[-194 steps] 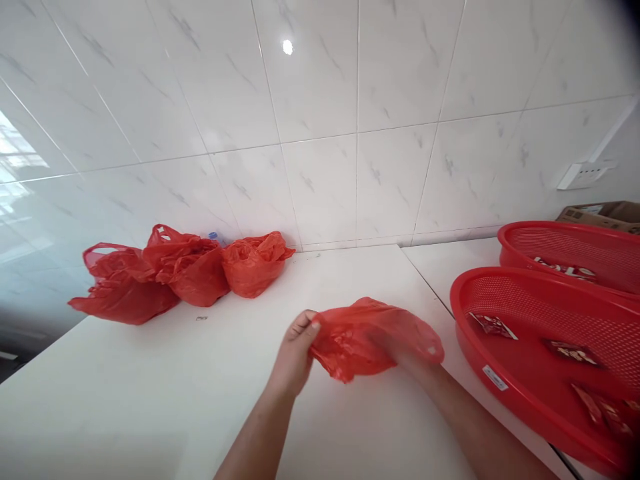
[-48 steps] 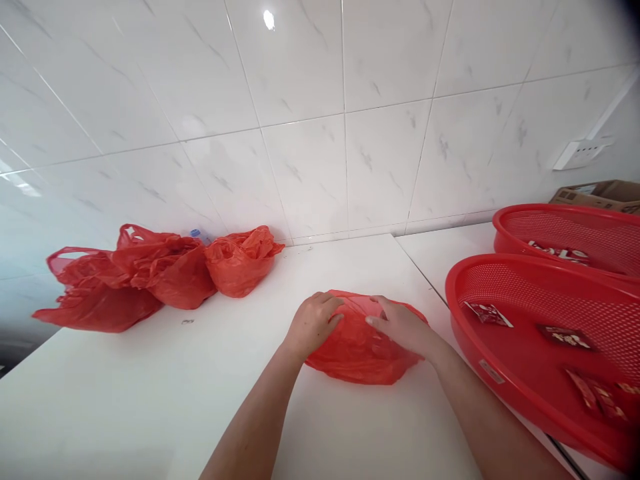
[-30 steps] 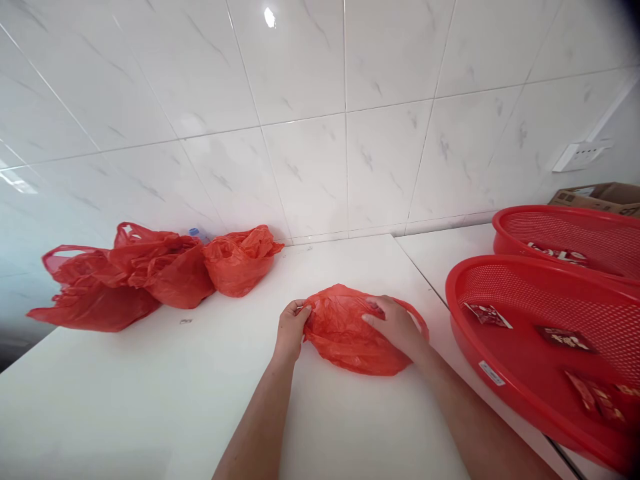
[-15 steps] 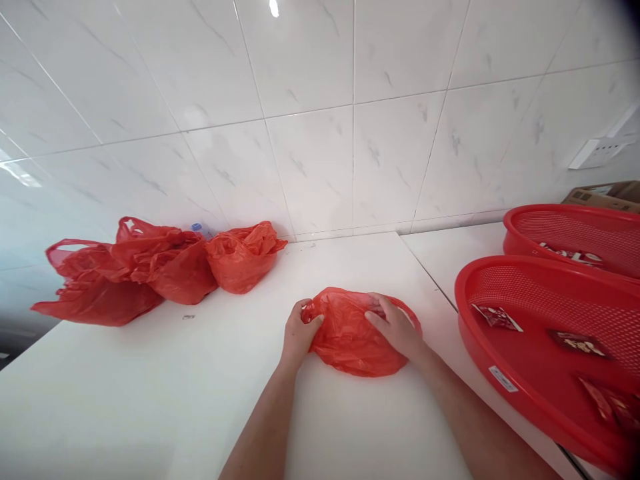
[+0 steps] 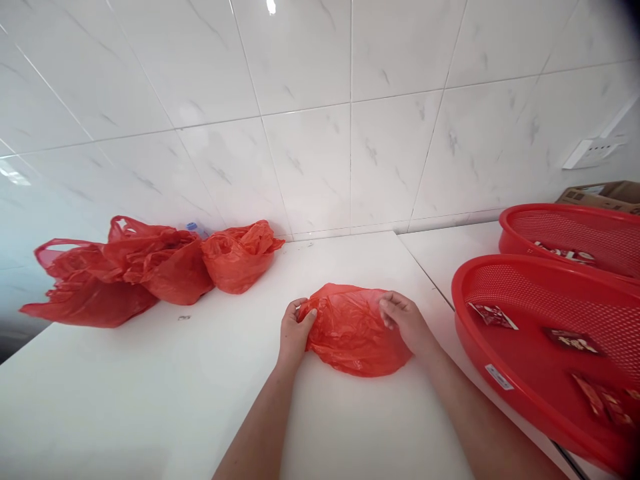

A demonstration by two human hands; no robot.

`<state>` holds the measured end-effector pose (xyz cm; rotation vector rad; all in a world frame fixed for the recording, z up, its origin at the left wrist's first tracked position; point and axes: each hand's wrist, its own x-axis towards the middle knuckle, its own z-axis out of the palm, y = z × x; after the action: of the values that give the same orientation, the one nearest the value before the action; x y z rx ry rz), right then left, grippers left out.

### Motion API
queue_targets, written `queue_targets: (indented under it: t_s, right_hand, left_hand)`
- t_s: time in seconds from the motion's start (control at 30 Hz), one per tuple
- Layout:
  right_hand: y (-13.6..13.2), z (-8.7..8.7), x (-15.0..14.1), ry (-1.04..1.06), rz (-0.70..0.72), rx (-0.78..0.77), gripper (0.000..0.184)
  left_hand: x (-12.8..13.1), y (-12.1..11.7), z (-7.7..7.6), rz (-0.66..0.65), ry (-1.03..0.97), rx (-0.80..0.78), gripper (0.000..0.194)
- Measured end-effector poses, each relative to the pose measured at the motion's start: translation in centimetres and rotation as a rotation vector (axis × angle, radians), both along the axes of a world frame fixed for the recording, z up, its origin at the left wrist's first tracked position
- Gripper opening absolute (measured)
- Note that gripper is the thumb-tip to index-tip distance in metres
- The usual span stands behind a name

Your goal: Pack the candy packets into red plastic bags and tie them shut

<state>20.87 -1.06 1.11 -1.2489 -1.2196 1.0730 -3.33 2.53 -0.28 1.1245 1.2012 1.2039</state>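
Up goes the tiled wall [image 5: 305,67], marbled and pale, and below it spreads the white table [image 5: 175,387]. On the right sits the front basket [image 5: 480,347], red and perforated, with the rear basket [image 5: 510,233] just behind. Over on the left, three filled bags [image 5: 180,267] slump in a row near the wall, touching.

And here's the one in play: the loose red bag [image 5: 355,333], lying crumpled on the table between both hands, left of the front basket. Its long axis runs left to right, roughly along the wall, one end at each hand, the right end dipping slightly towards the person. Which way its mouth faces, I can't make out.

The left hand [image 5: 296,331] pinches the left end, thumb on top! The right hand [image 5: 407,323] has its fingers curled at the upper right edge; whether they grip, I can't tell. Smallest of all, dark red packets [image 5: 571,340] lie scattered inside the front basket.
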Motion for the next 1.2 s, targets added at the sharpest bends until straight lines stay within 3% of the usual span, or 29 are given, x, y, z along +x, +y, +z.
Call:
queue_targets:
  t_s: [0.13, 0.23, 0.43, 0.6, 0.87, 1.2]
  right_hand:
    - [-1.3, 0.6, -1.5, -0.446, 0.220, -0.045, 0.020]
    - [-1.4, 0.5, -2.1, -0.650, 0.261, -0.066, 0.022]
    - [-1.3, 0.5, -1.7, -0.592, 0.174, 0.036, 0.023]
    - [-1.1, 0.3, -1.7, -0.682, 0.172, 0.017, 0.024]
    - [-1.1, 0.1, -1.9, -0.660, 0.003, 0.199, 0.022]
    - [-1.3, -0.1, -2.1, -0.719, 0.080, 0.084, 0.023]
  left_hand:
    - [0.1, -0.1, 0.0, 0.004, 0.003, 0.018, 0.044]
    - [0.0, -0.2, 0.0, -0.008, -0.017, 0.016, 0.044]
    - [0.0, -0.3, 0.2, -0.018, -0.018, 0.016, 0.045]
    - [-0.1, -0.3, 0.3, -0.008, -0.068, 0.029, 0.042]
    - [0.0, 0.1, -0.1, 0.012, -0.157, 0.013, 0.040]
    - [-0.1, 0.3, -0.6, 0.006, -0.157, 0.025, 0.039]
